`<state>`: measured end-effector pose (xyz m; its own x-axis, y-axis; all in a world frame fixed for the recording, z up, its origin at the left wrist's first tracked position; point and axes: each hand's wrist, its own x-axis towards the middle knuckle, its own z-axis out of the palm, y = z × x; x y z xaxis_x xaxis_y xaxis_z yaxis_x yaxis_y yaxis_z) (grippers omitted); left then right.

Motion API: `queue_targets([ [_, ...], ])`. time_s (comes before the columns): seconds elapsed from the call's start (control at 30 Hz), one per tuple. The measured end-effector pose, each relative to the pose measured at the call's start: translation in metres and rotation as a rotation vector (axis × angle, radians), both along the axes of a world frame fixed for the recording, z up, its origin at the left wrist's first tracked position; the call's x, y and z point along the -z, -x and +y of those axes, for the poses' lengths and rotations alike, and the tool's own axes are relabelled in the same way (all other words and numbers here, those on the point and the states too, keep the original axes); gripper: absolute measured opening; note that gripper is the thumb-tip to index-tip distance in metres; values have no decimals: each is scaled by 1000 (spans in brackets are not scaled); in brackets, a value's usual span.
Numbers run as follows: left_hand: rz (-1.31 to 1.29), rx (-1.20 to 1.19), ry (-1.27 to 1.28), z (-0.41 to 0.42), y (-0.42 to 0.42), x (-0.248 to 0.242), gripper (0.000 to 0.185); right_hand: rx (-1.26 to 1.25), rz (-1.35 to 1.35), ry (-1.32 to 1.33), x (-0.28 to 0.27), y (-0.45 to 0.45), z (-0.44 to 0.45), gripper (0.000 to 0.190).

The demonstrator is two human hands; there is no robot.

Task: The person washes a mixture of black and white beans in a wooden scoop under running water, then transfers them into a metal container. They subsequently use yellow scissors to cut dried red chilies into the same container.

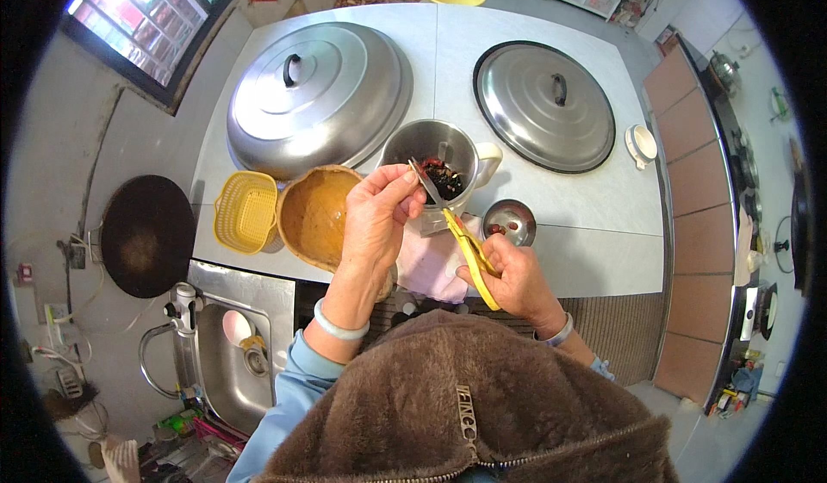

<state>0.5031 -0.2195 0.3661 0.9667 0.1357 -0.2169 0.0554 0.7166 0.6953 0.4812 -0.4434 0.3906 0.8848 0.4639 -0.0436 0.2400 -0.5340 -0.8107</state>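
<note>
My right hand (520,282) grips the yellow handles of a pair of scissors (475,260), whose blades reach up and left over a steel-lined jug (404,140). My left hand (384,208) meets the blades with thumb and fingers pinched together. What they pinch is hidden or too small to make out. Inside the jug lie dark grains or beans (446,179) and some red pieces. The jug has a cream handle (489,160) on its right. A small steel bowl (522,215) beside my right hand holds a few reddish dried fruits (501,228).
A gourd bowl (313,218) and a yellow plastic basket (245,215) stand left of my left hand. A pink cloth (426,266) lies before the jug. Two large metal lids (316,95) cover the counter's back. At lower left is a sink (236,379); a white round lid (641,145) sits right.
</note>
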Motion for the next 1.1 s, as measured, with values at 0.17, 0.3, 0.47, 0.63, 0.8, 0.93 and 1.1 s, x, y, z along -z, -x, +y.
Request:
queue_targets([
  [0.17,5,6,-55,1,-4,-1,7,7,20,-39,9,-1,-2,35],
  [0.3,1,23,-90,3,-8,-1,8,13,52,-92,15,-3,-5,36],
  [0.47,4,48,-62,8,-11,2,11,97,417,-222,15,-3,-7,35],
  [0.63,0,34,57,8,-12,6,10,72,397,-239,14,-1,-7,34],
  [0.8,33,-25,4,-1,-11,7,12,39,178,-147,17,-2,-5,36],
  [0.93,-44,-64,-71,-9,-9,4,13,68,112,-141,18,0,-3,37],
  [1.1,-106,-23,-194,-4,-7,1,15,47,102,-132,16,1,-5,37],
])
